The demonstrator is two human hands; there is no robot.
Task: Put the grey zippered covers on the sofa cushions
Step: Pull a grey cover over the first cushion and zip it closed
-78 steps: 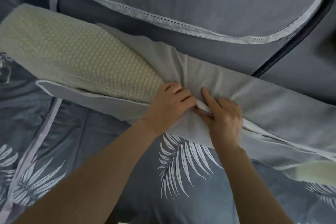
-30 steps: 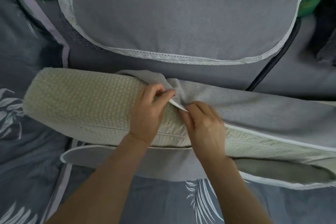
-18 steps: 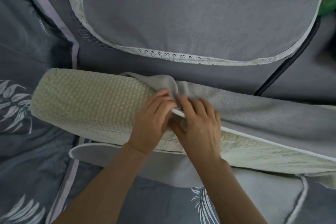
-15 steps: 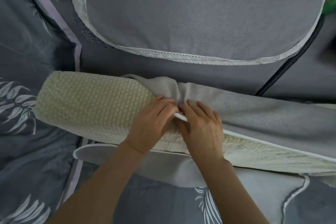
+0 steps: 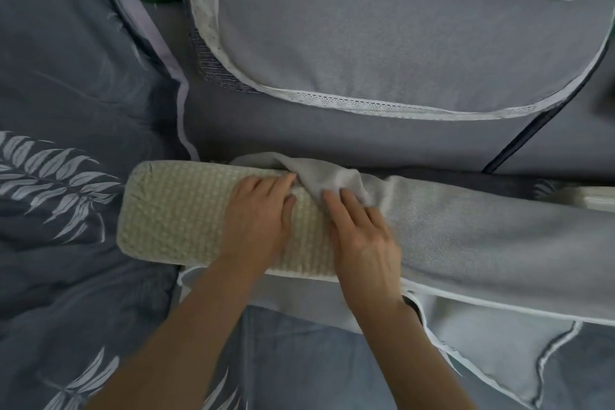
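Both hands lie flat, fingers apart and nearly straight, and neither one is clamped on anything. The left hand (image 5: 258, 213) rests on the bare woven cushion (image 5: 179, 210), and its fingertips touch the bunched mouth of the grey cover (image 5: 466, 236). The right hand (image 5: 361, 233) presses with straight fingers on that bunched fold; I see no pinch there.

The cushion lies across the leaf-print bedding (image 5: 66, 176), in front of a lace-trimmed grey cushion (image 5: 382, 36). Its right part is already inside the cover and its left part is bare. The lower flap with the white piping (image 5: 499, 304) hangs open at the front.

In my judgement the step in hand is to draw the cover along the cushion toward its left end. The next move asks for a new hold on the cover's mouth, one hand on each side, and an even pull, so that the fabric does not catch on the rough weave.

Half a second ago the fingers of both hands were curled together at the white piped edge. Now they have flattened, and the fold sits nearer to the far edge of the cushion.
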